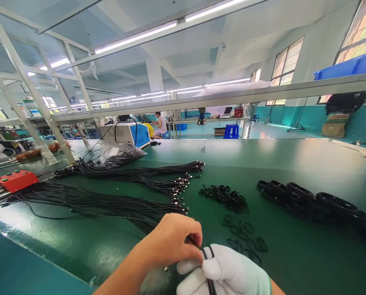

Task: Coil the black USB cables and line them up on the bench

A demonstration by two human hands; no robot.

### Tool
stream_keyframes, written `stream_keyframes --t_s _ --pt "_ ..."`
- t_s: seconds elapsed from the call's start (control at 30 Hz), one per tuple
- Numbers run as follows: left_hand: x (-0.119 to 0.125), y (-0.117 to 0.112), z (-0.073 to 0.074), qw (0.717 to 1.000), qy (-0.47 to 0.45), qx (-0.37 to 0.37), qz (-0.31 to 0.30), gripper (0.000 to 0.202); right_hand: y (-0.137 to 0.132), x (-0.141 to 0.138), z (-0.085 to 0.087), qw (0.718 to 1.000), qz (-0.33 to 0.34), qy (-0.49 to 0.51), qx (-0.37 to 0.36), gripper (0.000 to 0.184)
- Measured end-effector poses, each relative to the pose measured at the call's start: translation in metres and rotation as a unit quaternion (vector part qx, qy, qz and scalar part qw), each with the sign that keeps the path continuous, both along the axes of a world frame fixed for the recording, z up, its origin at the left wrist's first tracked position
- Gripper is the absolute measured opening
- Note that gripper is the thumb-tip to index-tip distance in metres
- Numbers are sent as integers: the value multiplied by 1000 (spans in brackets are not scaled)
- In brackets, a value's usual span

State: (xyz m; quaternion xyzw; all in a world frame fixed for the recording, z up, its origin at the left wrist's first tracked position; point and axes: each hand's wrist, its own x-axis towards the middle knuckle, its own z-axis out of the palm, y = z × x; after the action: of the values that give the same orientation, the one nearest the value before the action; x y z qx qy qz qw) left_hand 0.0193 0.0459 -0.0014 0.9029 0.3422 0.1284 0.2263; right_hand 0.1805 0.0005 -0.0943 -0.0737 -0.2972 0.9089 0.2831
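Observation:
My bare left hand (178, 237) is closed, its thumb and fingers pinching a black cable. Right against it, my right hand (228, 266) in a white glove is closed around the same cable, whose black strands (211, 287) show below the fingers and cross over the glove's fingers. A small metal plug (166, 269) shows just below my left wrist. Left of the hands lie long bundles of black cables (105, 205) with metal plugs at their ends. Beyond and right of the hands are loose thin black loops (244, 235) and a denser pile of black loops (224, 196).
A row of coiled black cables (321, 205) runs along the right. At the left are a red box with buttons (15, 181), a clear bag of black items (121, 155) and a blue-and-white machine (127, 134). A shelf beam (201, 101) spans above the green table (238, 155). A person (161, 125) sits far back.

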Motion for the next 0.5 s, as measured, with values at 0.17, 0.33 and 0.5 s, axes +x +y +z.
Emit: stream_keyframes --t_s 0.17,0.33,0.5 --pt "2 12 -35 994 -76 -82 -1 10 1 -7 9 993 58 87 -52 40" --pt "-8 18 -73 995 -49 12 84 31 4 -9 24 987 -83 133 -27 37" --pt "-25 20 -80 972 60 134 181 30 8 -4 33 977 -175 125 -10 33"
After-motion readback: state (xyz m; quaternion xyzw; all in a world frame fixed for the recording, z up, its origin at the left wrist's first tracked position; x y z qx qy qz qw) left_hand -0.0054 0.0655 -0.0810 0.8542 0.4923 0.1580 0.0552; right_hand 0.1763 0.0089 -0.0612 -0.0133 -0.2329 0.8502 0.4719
